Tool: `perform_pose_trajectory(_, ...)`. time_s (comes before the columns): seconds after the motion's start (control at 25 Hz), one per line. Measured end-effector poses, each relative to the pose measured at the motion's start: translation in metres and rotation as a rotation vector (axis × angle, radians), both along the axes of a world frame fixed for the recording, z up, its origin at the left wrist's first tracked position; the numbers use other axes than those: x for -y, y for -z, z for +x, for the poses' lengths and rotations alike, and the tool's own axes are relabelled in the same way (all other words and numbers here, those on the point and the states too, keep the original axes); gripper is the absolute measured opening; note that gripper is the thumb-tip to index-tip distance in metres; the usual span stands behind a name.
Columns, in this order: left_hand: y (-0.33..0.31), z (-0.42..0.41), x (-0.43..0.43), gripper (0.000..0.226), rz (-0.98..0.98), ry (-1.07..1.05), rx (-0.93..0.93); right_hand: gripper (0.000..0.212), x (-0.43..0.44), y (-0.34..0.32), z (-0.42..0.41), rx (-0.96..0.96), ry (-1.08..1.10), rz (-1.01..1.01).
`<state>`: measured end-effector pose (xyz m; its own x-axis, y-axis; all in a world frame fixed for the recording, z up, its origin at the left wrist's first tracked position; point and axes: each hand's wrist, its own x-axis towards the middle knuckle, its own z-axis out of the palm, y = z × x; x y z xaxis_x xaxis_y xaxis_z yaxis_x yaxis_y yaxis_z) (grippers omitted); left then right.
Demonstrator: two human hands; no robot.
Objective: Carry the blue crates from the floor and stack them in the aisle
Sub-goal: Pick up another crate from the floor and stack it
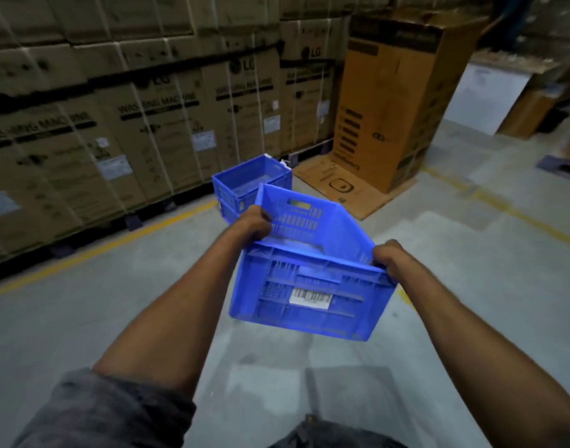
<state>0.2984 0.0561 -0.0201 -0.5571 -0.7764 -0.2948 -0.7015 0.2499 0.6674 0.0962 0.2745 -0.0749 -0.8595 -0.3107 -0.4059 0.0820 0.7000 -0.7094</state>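
Your left hand (pixel 253 224) curls over the left rim of a blue crate (pixel 309 279), and your right hand (pixel 388 257) grips the right rim. You hold the crate off the concrete floor (pixel 83 318), tilted, with the white barcode label (pixel 310 298) on its near wall facing you. Just beyond it, a stack of blue crates (pixel 251 177) stands on the floor beside a yellow line (pixel 115 244). Right of the stack lies flattened cardboard (pixel 351 192), and a tall brown carton (pixel 390 101) stands on it. Washing machine cartons (pixel 148 124) wall the far left.
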Motion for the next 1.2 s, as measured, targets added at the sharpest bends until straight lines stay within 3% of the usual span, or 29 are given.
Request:
perform_pose_trajectory(0.16,0.01,0.018,0.085,0.051,-0.022,-0.08,-0.138,0.089,0.096,-0.003,-0.011,0.013,-0.249,-0.004)
perform_pose_trajectory(0.24,0.014,0.03,0.123,0.057,-0.026,-0.076,-0.168,0.105,0.145,-0.004,-0.013,-0.025,-0.371,0.108)
perform_pose_trajectory(0.36,0.041,0.052,0.193,0.08,-0.048,-0.093,-0.183,0.093,0.226,-0.005,0.005,-0.231,-0.467,0.311)
perform_pose_trajectory(0.44,0.067,0.06,0.252,0.1,-0.068,-0.086,-0.158,0.083,0.277,0.002,0.019,-0.369,-0.461,0.327)
perform_pose_trajectory(0.52,0.078,0.062,0.313,0.108,-0.005,-0.09,-0.154,0.078,0.334,0.014,0.027,-0.382,-0.457,0.319)
perform_pose_trajectory(0.72,0.072,0.067,0.463,0.104,0.075,-0.087,-0.187,0.076,0.463,0.026,0.048,-0.274,-0.378,0.284)
perform_pose_trajectory(0.88,0.057,0.048,0.56,0.074,0.133,-0.012,-0.172,0.068,0.55,0.028,0.05,-0.231,-0.306,0.273)
perform_pose_trajectory(1.04,0.067,0.007,0.659,0.057,0.104,0.041,-0.188,0.069,0.625,0.029,0.017,-0.199,-0.21,0.264)
perform_pose_trajectory(1.2,0.083,-0.063,0.757,0.059,0.051,0.231,-0.174,0.043,0.715,0.044,-0.045,-0.177,-0.04,0.203)
